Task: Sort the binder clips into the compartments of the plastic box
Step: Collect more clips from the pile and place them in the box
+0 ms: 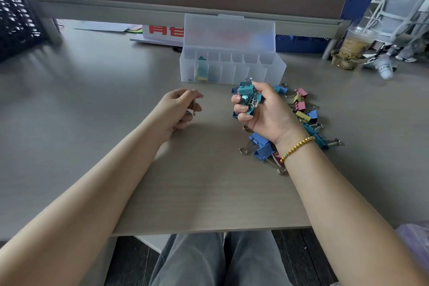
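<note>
A translucent plastic box (277, 69) with its lid up stands at the back middle of the desk. A few clips, one green and one yellow, lie in its left compartments. My right hand (262, 109) grips a bunch of teal binder clips (246, 96) just in front of the box. My left hand (180, 109) pinches a binder clip (193, 107) by its wire handle; the clip's body is mostly hidden by my fingers. A heap of blue, pink, yellow and teal clips (304, 118) lies on the desk under and to the right of my right hand.
Papers and a red-lettered card (162, 32) lie behind the box. A drink cup (355, 44) stands at the back right, a black crate (16, 18) at the back left. The desk's front edge (209, 231) runs above my knees.
</note>
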Action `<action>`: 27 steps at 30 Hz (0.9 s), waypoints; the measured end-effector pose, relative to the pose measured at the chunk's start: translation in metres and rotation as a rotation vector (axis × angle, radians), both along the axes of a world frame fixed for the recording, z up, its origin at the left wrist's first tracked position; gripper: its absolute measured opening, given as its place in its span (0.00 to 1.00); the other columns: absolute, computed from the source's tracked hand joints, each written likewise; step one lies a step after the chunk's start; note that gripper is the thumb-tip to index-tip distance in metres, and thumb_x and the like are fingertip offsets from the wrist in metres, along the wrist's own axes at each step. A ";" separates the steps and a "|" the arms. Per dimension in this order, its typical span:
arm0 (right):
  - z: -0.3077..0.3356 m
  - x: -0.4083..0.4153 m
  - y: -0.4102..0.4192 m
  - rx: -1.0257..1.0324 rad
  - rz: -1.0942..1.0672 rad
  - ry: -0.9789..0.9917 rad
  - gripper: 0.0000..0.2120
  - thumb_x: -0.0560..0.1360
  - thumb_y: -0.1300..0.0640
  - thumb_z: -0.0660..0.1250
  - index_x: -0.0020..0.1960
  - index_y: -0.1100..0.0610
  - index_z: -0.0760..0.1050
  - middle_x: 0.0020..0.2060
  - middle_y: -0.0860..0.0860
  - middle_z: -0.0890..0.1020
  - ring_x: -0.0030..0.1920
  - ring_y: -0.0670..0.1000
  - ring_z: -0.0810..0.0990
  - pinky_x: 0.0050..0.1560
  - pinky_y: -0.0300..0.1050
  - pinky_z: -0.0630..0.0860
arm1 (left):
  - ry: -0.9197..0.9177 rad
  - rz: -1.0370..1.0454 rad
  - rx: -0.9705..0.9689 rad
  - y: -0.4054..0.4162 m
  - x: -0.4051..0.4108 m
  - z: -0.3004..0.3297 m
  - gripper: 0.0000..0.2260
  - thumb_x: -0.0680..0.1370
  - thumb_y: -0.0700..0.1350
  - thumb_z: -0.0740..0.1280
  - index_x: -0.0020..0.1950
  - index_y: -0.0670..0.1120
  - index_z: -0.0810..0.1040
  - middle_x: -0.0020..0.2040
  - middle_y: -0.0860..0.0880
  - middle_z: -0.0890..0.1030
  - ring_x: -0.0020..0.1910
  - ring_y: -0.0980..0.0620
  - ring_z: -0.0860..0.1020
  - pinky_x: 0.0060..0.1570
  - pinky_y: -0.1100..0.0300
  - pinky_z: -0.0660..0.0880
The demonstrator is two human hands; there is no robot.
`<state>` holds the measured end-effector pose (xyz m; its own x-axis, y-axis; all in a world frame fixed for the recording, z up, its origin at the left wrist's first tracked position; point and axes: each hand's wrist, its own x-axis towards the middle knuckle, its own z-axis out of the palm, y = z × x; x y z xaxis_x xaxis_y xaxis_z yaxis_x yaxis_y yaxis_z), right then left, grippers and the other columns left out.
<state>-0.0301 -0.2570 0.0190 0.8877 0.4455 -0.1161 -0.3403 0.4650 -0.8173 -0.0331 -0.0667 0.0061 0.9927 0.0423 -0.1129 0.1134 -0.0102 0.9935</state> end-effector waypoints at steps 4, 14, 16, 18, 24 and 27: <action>-0.002 0.000 0.000 0.085 -0.020 0.040 0.18 0.80 0.45 0.50 0.47 0.59 0.68 0.36 0.52 0.73 0.28 0.45 0.67 0.21 0.32 0.62 | 0.107 -0.052 -0.225 -0.002 -0.001 0.001 0.08 0.79 0.47 0.58 0.49 0.46 0.76 0.28 0.52 0.73 0.18 0.58 0.60 0.20 0.70 0.50; 0.016 0.040 0.014 -0.083 -0.303 0.081 0.11 0.78 0.60 0.53 0.40 0.59 0.70 0.30 0.51 0.71 0.21 0.45 0.65 0.17 0.33 0.59 | 0.068 0.029 -0.282 -0.005 0.054 0.030 0.07 0.78 0.45 0.57 0.45 0.45 0.73 0.31 0.50 0.72 0.17 0.58 0.61 0.18 0.72 0.52; 0.029 0.063 0.018 -0.120 -0.383 0.052 0.09 0.77 0.61 0.52 0.42 0.59 0.69 0.30 0.51 0.70 0.22 0.45 0.66 0.18 0.33 0.60 | 0.034 0.050 -0.308 -0.008 0.075 0.043 0.07 0.77 0.45 0.57 0.44 0.44 0.73 0.29 0.51 0.72 0.17 0.58 0.61 0.18 0.72 0.52; 0.042 0.087 0.022 -0.151 -0.455 0.027 0.09 0.77 0.62 0.52 0.41 0.58 0.68 0.30 0.51 0.69 0.24 0.45 0.66 0.20 0.32 0.61 | 0.004 0.079 -0.333 -0.010 0.095 0.055 0.08 0.77 0.46 0.57 0.43 0.45 0.73 0.28 0.52 0.71 0.17 0.58 0.61 0.18 0.72 0.52; 0.058 0.149 0.044 -0.361 -0.589 -0.001 0.06 0.77 0.60 0.55 0.43 0.58 0.70 0.34 0.53 0.70 0.31 0.46 0.70 0.27 0.35 0.68 | -0.057 0.166 -0.413 -0.009 0.141 0.071 0.11 0.78 0.46 0.55 0.44 0.45 0.76 0.30 0.51 0.68 0.19 0.58 0.59 0.19 0.68 0.53; 0.057 0.177 0.056 -0.486 -0.574 -0.013 0.06 0.77 0.61 0.56 0.43 0.58 0.69 0.35 0.53 0.71 0.31 0.47 0.70 0.30 0.37 0.69 | -0.067 0.170 -0.409 -0.009 0.160 0.075 0.11 0.78 0.45 0.55 0.46 0.46 0.76 0.30 0.51 0.68 0.20 0.58 0.60 0.19 0.68 0.53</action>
<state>0.1470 -0.2012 0.0762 0.9678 -0.1865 -0.1692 -0.1417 0.1518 -0.9782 0.1265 -0.0758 0.0809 0.9812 0.1708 -0.0898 0.0147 0.3979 0.9173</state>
